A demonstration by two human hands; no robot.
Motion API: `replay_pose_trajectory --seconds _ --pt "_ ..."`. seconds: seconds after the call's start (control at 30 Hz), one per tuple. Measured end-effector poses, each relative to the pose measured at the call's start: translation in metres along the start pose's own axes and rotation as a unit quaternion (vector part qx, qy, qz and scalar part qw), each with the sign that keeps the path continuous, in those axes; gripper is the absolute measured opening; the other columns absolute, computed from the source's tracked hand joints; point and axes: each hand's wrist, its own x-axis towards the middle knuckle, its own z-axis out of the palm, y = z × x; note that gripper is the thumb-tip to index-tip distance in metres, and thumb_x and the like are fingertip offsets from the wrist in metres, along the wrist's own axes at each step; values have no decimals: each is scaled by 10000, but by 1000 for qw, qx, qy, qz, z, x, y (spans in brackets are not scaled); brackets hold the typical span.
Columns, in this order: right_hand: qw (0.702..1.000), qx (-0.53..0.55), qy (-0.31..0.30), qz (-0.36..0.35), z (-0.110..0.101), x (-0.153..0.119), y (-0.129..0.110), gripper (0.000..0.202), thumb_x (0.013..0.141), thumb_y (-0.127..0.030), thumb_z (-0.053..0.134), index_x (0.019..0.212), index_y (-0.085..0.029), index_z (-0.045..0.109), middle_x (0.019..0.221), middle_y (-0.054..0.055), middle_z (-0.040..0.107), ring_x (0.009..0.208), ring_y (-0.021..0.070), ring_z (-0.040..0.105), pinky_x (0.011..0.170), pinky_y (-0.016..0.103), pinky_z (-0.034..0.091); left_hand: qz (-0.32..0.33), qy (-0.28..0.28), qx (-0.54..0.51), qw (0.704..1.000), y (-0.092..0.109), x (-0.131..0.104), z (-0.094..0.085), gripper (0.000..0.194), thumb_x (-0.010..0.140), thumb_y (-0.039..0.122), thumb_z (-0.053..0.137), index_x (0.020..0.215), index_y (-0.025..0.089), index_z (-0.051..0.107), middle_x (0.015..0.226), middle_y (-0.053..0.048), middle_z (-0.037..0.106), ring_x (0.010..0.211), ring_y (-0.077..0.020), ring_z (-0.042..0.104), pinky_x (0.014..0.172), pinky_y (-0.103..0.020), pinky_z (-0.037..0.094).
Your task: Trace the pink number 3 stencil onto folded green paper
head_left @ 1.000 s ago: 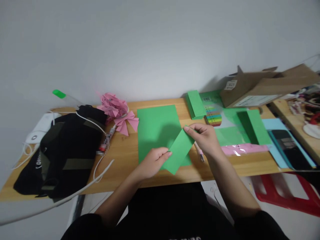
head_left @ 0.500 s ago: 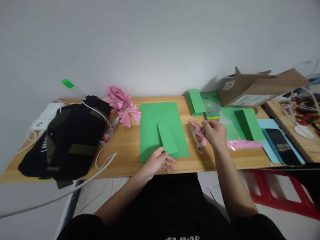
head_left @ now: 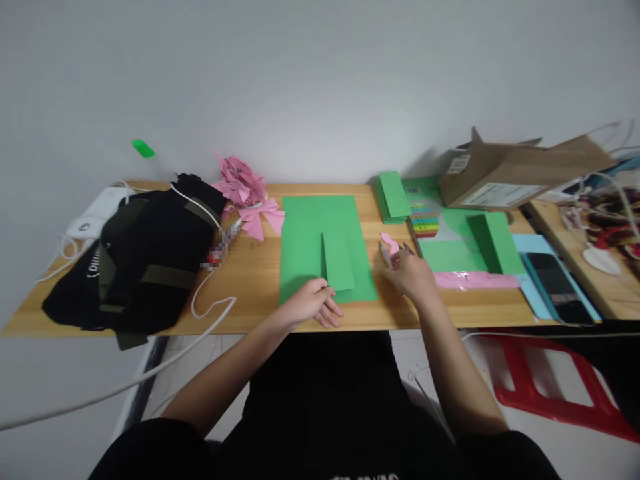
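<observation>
My left hand (head_left: 314,302) pinches the lower end of a folded green paper strip (head_left: 339,263), thumb and index finger closed, other fingers loose. Under the strip a large green sheet (head_left: 300,227) lies flat on the wooden table. To the right of the sheet, my right hand (head_left: 411,272) reaches down with its fingers round something at the tabletop; a pink curved paper piece (head_left: 389,241) and the dark and grey tips of a tool (head_left: 407,247) show just beyond the fingers. What exactly the fingers grip is hidden.
Pink paper bows (head_left: 263,217) and a black bag (head_left: 160,260) lie to the left. Folded green papers (head_left: 393,197), a green packet (head_left: 453,233), a phone (head_left: 557,283) on blue paper and a cardboard box (head_left: 510,175) are at the right. A red stool (head_left: 530,393) stands below.
My right hand has moved left and down over the pink piece, covering part of it. The green strip's left edge has lifted more in my left hand. The view has shifted slightly.
</observation>
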Motion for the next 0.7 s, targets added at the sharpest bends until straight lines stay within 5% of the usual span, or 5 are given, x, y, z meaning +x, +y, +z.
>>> replay_pose_trajectory --seconds 0.3,0.53,0.7 --pt "999 -13 -40 2 -16 11 24 291 765 -470 624 852 -192 625 725 78 691 656 228 635 568 283 377 -19 -47 133 990 -5 1 -5 348 977 366 479 687 177 449 608 -21 679 422 -111 618 409 -189 405" --pt "991 -33 -131 -12 -28 10 17 347 757 -538 646 651 -235 515 605 22 620 557 193 573 524 281 336 145 -16 256 956 19 9 18 161 940 279 538 891 159 633 771 -9 702 618 -112 671 571 -211 459" --pt "988 15 -155 -20 -29 -16 29 270 726 -437 678 629 -226 541 532 -9 574 489 151 520 492 259 325 244 26 372 895 24 23 39 144 942 234 549 1008 176 663 932 -33 711 762 -147 675 713 -277 510"
